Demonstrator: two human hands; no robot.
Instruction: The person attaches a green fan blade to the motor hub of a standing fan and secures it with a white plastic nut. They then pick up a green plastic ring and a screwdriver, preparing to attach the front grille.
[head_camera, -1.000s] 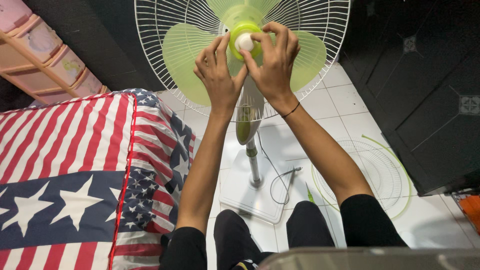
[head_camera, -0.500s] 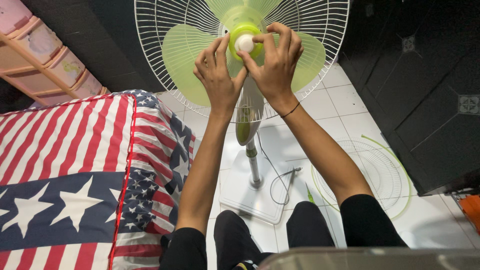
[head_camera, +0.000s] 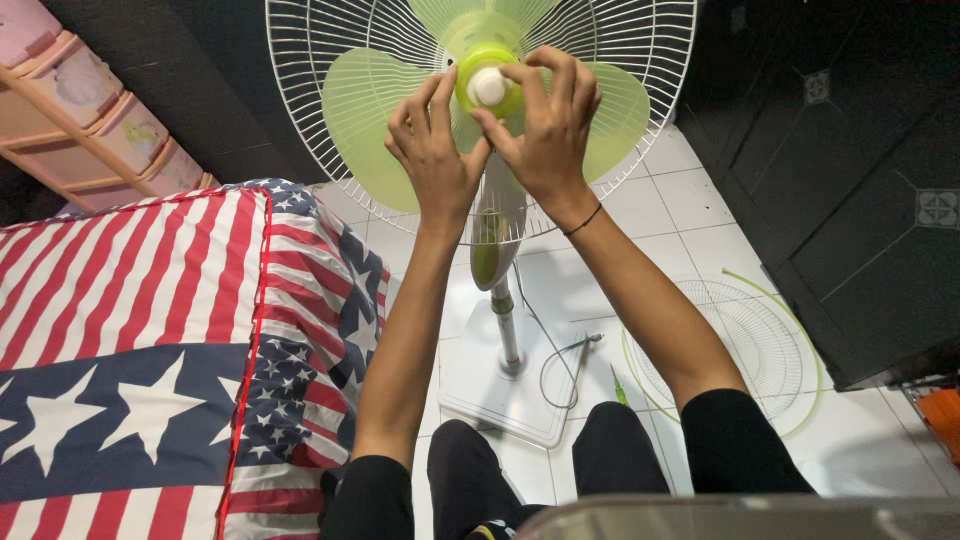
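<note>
A standing fan faces me with its front guard off, showing pale green blades (head_camera: 368, 100) inside the white rear wire guard (head_camera: 310, 60). At the hub sits a green and white blade cap (head_camera: 487, 80). My right hand (head_camera: 548, 125) curls over the cap, thumb and fingers gripping it. My left hand (head_camera: 433, 155) rests against the hub and a blade just left of the cap, fingers spread upward. The fan's pole (head_camera: 507, 335) drops to a white square base (head_camera: 500, 395) on the tiled floor.
The removed front guard (head_camera: 740, 345) with a green rim lies on the white tiles at right. A mattress with a stars-and-stripes cover (head_camera: 150, 340) fills the left. Pink plastic drawers (head_camera: 70, 110) stand at the upper left, a dark cabinet (head_camera: 860, 150) at right. A cable (head_camera: 560, 360) trails by the base.
Both hands stay at the hub. The fingers of my right hand have shifted slightly around the cap, and the white centre shows a little more.
</note>
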